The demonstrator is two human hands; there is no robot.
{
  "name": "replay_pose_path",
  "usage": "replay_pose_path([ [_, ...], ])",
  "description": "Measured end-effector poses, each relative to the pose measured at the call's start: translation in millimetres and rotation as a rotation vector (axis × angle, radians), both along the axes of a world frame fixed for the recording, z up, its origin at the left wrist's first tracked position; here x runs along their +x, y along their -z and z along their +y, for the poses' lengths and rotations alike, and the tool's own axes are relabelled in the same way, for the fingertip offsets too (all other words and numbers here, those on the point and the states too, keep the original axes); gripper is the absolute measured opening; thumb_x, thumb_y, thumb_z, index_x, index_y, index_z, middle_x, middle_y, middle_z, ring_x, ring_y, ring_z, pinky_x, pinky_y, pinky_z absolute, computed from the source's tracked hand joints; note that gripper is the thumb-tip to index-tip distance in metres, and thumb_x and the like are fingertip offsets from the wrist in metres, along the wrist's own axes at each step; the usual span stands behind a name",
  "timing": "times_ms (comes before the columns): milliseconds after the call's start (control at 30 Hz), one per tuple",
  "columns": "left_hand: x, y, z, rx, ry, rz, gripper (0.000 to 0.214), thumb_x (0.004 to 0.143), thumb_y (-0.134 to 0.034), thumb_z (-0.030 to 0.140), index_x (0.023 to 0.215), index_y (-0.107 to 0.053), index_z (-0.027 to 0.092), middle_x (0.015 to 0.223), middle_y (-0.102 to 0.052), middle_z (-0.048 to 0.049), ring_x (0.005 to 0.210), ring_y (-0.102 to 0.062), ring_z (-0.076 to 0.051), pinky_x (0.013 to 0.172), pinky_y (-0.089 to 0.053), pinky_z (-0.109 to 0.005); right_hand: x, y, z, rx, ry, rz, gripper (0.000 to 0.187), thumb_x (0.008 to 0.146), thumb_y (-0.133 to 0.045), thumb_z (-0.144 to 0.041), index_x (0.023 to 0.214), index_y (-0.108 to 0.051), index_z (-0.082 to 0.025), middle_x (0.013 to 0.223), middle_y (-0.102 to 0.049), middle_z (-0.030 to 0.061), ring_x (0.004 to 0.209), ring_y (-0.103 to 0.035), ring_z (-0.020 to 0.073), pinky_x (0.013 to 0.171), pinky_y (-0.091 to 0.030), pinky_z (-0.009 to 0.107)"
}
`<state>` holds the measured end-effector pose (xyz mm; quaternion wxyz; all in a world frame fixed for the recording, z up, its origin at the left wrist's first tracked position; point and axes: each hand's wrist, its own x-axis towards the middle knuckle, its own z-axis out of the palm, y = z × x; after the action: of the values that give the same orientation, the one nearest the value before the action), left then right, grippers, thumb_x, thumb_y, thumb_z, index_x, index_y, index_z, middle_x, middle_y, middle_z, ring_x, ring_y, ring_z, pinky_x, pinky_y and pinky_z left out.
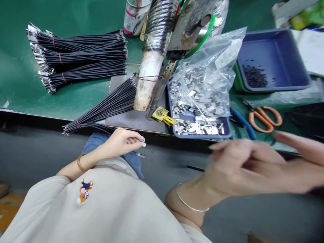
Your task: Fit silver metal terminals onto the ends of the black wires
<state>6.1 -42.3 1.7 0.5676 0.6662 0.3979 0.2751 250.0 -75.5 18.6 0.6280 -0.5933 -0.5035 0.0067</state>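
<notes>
My left hand (123, 142) hovers over my lap just below the bench edge. Its fingers are curled into a pinch, and a small metal-tipped piece (140, 155) shows just under them; I cannot make out what they hold. My right hand (253, 167) is at the lower right, smeared by motion, with its fingers pointing left and the thumb raised. A thin black wire (194, 168) lies by its fingertips; whether the hand holds it is unclear. A loose bundle of black wires (106, 109) overhangs the bench edge above my left hand.
Tied wire bundles with metal terminals (76, 57) lie at the back left. A wrapped press tool (154, 57) stands on a grey plate (131, 118). A blue tray (202, 135) and plastic bag (207, 74) hold metal clips. Orange scissors (264, 118), a blue bin (273, 60), a jar (134, 17).
</notes>
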Motion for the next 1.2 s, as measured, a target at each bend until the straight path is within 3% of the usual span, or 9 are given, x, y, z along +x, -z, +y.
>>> replay_pose_path([
  [67,-4.1,3.9,4.1,0.089,-0.140,-0.023,0.020,0.086,-0.067,0.030,0.084,-0.074,0.012,0.077,-0.074,-0.0061,0.065,-0.065,-0.013,0.064,-0.053,-0.021,5.5,0.9,11.9,-0.174,0.013,-0.145,0.009,0.082,-0.073,-0.030,0.087,-0.066,-0.028,0.067,-0.065,-0.0006,0.044,-0.061,0.0123,0.042,-0.040,0.029],
  [200,-8.1,2.6,30.4,0.597,-0.326,0.239,0.016,0.093,-0.059,0.022,0.089,-0.072,0.014,0.095,-0.073,-0.0095,0.089,-0.065,-0.019,0.085,-0.052,-0.033,29.3,17.4,41.3,-0.479,0.062,-0.440,0.026,0.076,-0.074,-0.032,0.063,-0.053,-0.025,0.051,-0.059,-0.0017,0.042,-0.055,0.0142,0.049,-0.038,0.030],
  [333,-5.9,3.1,55.3,0.774,-0.221,0.688,0.021,0.095,-0.051,0.015,0.089,-0.070,0.012,0.096,-0.067,-0.0136,0.095,-0.058,-0.026,0.083,-0.047,-0.039,35.5,25.1,67.8,-0.772,0.164,-0.724,0.021,0.075,-0.067,-0.022,0.066,-0.048,-0.023,0.076,-0.067,0.0060,0.069,-0.061,0.0224,0.057,-0.029,0.031],
  [467,-5.2,12.3,54.7,0.828,-0.149,0.674,0.026,0.097,-0.047,0.017,0.083,-0.069,0.013,0.088,-0.063,-0.0106,0.086,-0.054,-0.023,0.076,-0.044,-0.034,25.1,18.4,82.0,-0.930,0.099,-0.788,0.026,0.075,-0.064,-0.018,0.065,-0.040,-0.023,0.072,-0.059,0.0028,0.063,-0.049,0.0175,0.059,-0.024,0.030],
  [667,-9.7,15.7,37.9,0.911,-0.268,0.338,0.022,0.099,-0.052,0.020,0.088,-0.069,0.014,0.082,-0.066,-0.0050,0.077,-0.054,-0.017,0.072,-0.045,-0.028,23.8,15.8,84.8,-0.836,0.097,-0.749,0.034,0.072,-0.060,-0.015,0.061,-0.030,-0.025,0.059,-0.039,-0.0045,0.054,-0.031,0.0121,0.057,-0.020,0.031],
  [900,-3.4,4.2,27.5,1.057,-0.327,0.359,0.023,0.097,-0.048,0.015,0.078,-0.061,0.016,0.080,-0.063,-0.0064,0.077,-0.052,-0.018,0.075,-0.046,-0.030,14.2,2.1,52.2,-0.390,0.082,-0.365,0.020,0.068,-0.065,-0.017,0.062,-0.047,-0.024,0.071,-0.066,0.0050,0.062,-0.058,0.0151,0.054,-0.042,0.027],
  [1000,-0.1,1.9,24.6,1.007,-0.249,0.340,0.015,0.091,-0.054,0.016,0.076,-0.057,0.017,0.075,-0.059,-0.0045,0.073,-0.052,-0.018,0.070,-0.045,-0.029,-13.4,-3.7,31.3,-0.257,0.037,-0.196,0.018,0.073,-0.068,-0.021,0.063,-0.053,-0.023,0.072,-0.069,0.0042,0.061,-0.063,0.0148,0.053,-0.047,0.026],
  [1067,1.5,2.3,23.8,0.944,-0.200,0.328,0.012,0.088,-0.054,0.016,0.076,-0.056,0.017,0.073,-0.058,-0.0032,0.070,-0.053,-0.017,0.067,-0.043,-0.027,-35.6,-2.6,20.7,-0.247,-0.087,-0.031,0.016,0.078,-0.069,-0.023,0.068,-0.057,-0.021,0.077,-0.070,0.0035,0.068,-0.068,0.0160,0.058,-0.053,0.027],
  [1200,3.5,2.0,22.6,0.738,-0.170,0.231,0.011,0.088,-0.054,0.016,0.079,-0.060,0.016,0.063,-0.057,0.0013,0.058,-0.052,-0.012,0.060,-0.041,-0.023,-69.1,9.5,10.7,-0.200,-0.173,-0.056,0.008,0.084,-0.070,-0.023,0.076,-0.067,-0.021,0.085,-0.072,0.0033,0.080,-0.070,0.0168,0.069,-0.058,0.031],
])
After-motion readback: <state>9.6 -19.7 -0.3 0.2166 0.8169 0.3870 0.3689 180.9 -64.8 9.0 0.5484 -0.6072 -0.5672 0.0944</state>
